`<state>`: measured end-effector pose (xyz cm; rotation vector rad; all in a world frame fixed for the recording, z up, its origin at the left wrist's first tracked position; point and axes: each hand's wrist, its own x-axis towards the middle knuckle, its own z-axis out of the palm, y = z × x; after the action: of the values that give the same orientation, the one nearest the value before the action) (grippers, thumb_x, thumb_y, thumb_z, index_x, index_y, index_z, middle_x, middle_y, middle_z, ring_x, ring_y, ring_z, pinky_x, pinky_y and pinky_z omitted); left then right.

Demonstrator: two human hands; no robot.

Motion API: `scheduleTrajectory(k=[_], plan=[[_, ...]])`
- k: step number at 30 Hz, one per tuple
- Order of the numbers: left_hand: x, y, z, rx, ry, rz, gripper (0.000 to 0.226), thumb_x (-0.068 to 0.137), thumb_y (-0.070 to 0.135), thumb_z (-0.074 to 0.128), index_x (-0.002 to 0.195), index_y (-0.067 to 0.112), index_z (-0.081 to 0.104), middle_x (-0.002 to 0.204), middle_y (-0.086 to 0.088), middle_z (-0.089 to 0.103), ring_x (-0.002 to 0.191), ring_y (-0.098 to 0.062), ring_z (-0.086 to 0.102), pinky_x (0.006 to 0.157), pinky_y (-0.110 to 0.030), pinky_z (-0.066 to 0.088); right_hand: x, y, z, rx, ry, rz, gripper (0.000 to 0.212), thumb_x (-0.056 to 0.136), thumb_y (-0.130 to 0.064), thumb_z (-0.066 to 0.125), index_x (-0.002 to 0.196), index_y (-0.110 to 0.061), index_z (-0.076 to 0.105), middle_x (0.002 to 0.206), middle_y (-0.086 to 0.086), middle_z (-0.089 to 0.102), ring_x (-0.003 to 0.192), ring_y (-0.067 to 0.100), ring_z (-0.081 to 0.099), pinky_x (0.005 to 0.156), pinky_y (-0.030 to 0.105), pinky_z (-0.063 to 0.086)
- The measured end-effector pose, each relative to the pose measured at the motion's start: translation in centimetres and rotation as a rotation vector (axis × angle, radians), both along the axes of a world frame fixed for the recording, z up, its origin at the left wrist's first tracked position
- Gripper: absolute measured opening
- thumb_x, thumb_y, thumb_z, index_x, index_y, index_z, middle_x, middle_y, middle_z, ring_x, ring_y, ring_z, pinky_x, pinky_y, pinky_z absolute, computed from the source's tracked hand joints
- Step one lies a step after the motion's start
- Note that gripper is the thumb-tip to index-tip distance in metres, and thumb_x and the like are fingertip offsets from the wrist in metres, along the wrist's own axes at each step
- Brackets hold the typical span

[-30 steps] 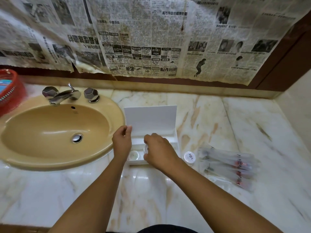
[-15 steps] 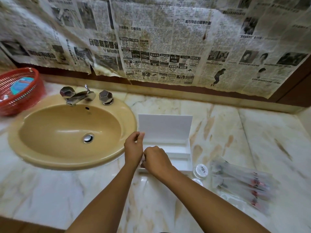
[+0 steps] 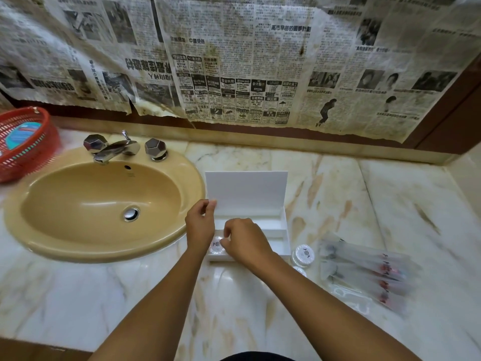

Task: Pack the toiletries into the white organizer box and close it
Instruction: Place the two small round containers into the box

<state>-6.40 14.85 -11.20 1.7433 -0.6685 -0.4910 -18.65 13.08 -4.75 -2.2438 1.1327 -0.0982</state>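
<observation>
Your right hand (image 3: 244, 241) pinches a light, slick round jar (image 3: 217, 246); left hand (image 3: 200, 225) pinches the stiff organizer box lid (image 3: 247, 191). Grab jars by their rims.

white box (image 3: 247, 194), tan sink (image 3: 65, 246), seemingly red basket (image 3: 39, 157)

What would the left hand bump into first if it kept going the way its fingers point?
Probably the raised lid of the white organizer box: the left hand has fingertips at the lid's lower left corner, pointing up toward it. Whether they already touch is unclear.
</observation>
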Motion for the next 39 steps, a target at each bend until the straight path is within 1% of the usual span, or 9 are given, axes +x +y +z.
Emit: scheduleTrajectory(k=[6, 11, 16, 22, 26, 31, 35, 37, 39], plan=[[0.1, 0.0, -0.3, 0.004, 0.01, 0.002, 0.03, 0.098, 0.021, 0.058, 0.074, 0.004, 0.055, 0.063, 0.003, 0.042, 0.057, -0.004, 0.037, 0.057, -0.015, 0.034, -5.0, -1.9, 1.7, -0.088, -0.018, -0.193, 0.017, 0.083, -0.013, 0.057, 0.096, -0.015, 0.067, 0.096, 0.004, 0.067, 0.091, 0.024, 0.061, 0.072, 0.027, 0.042], [0.1, 0.1, -0.2, 0.006, -0.002, -0.007, 0.031, 0.099, 0.021, 0.057, 0.074, 0.003, 0.054, 0.064, -0.001, 0.039, 0.059, -0.009, 0.034, 0.055, -0.015, 0.032, -9.3, -3.3, 0.8, -0.125, 0.213, -0.281, 0.024, 0.085, -0.008, 0.054, 0.106, -0.018, 0.06, 0.101, 0.001, 0.064, 0.097, 0.023, 0.058, 0.089, 0.034, 0.035], [0.4, 0.1, -0.5, 0.02, -0.014, -0.008, 0.031, 0.099, 0.024, 0.057, 0.08, 0.0, 0.059, 0.069, -0.005, 0.045, 0.062, -0.01, 0.038, 0.057, -0.015, 0.034, -10.8, -3.3, -0.2, -0.113, 0.347, -0.276, 0.03, 0.082, -0.005, 0.055, 0.108, -0.019, 0.056, 0.107, 0.001, 0.06, 0.1, 0.024, 0.058, 0.091, 0.037, 0.035], [0.3, 0.0, -0.4, 0.009, -0.011, -0.005, 0.027, 0.099, 0.022, 0.057, 0.079, 0.003, 0.059, 0.067, 0.001, 0.045, 0.061, -0.008, 0.039, 0.057, -0.011, 0.034, -11.2, -3.1, -1.7, -0.108, 0.446, -0.241, 0.039, 0.082, -0.003, 0.052, 0.118, -0.018, 0.054, 0.119, 0.005, 0.056, 0.111, 0.027, 0.054, 0.096, 0.037, 0.033], [0.4, 0.1, -0.5, 0.004, -0.022, -0.014, 0.032, 0.099, 0.024, 0.057, 0.077, 0.0, 0.057, 0.065, -0.002, 0.042, 0.06, -0.009, 0.036, 0.057, -0.016, 0.033, -11.2, -3.1, -2.0, -0.11, 0.42, -0.257, 0.038, 0.082, 0.0, 0.05, 0.116, -0.015, 0.054, 0.119, 0.007, 0.056, 0.111, 0.028, 0.053, 0.094, 0.034, 0.034], [0.3, 0.0, -0.3, -0.006, -0.013, -0.01, 0.033, 0.099, 0.023, 0.057, 0.078, -0.003, 0.056, 0.066, -0.005, 0.041, 0.061, -0.01, 0.036, 0.058, -0.019, 0.033, -11.0, -3.6, -0.7, -0.126, 0.343, -0.288, 0.032, 0.081, -0.005, 0.058, 0.111, -0.014, 0.057, 0.112, 0.006, 0.059, 0.104, 0.027, 0.056, 0.088, 0.034, 0.038], [0.3, 0.0, -0.4, -0.008, 0.004, -0.006, 0.032, 0.099, 0.023, 0.058, 0.076, 0.001, 0.056, 0.064, 0.0, 0.041, 0.058, -0.007, 0.035, 0.058, -0.018, 0.032, -9.3, -3.3, 2.1, -0.116, 0.077, -0.314, 0.031, 0.081, -0.012, 0.064, 0.111, -0.014, 0.056, 0.112, 0.004, 0.048, 0.096, 0.026, 0.054, 0.081, 0.03, 0.041], [0.3, 0.0, -0.3, -0.01, 0.012, -0.003, 0.029, 0.099, 0.023, 0.058, 0.076, 0.004, 0.057, 0.063, 0.004, 0.043, 0.056, -0.003, 0.037, 0.057, -0.013, 0.034, -7.4, -2.5, 3.2, -0.11, -0.059, -0.263, 0.027, 0.08, -0.013, 0.066, 0.104, -0.014, 0.055, 0.108, 0.003, 0.046, 0.09, 0.025, 0.054, 0.074, 0.029, 0.043], [0.4, 0.0, -0.3, -0.014, 0.021, 0.008, 0.028, 0.099, 0.022, 0.058, 0.077, 0.004, 0.059, 0.064, 0.004, 0.045, 0.055, -0.002, 0.04, 0.057, -0.011, 0.035, -5.0, -1.7, 3.4, -0.116, -0.102, -0.16, 0.024, 0.078, -0.014, 0.067, 0.099, -0.013, 0.055, 0.103, 0.004, 0.048, 0.087, 0.024, 0.055, 0.072, 0.029, 0.043]])
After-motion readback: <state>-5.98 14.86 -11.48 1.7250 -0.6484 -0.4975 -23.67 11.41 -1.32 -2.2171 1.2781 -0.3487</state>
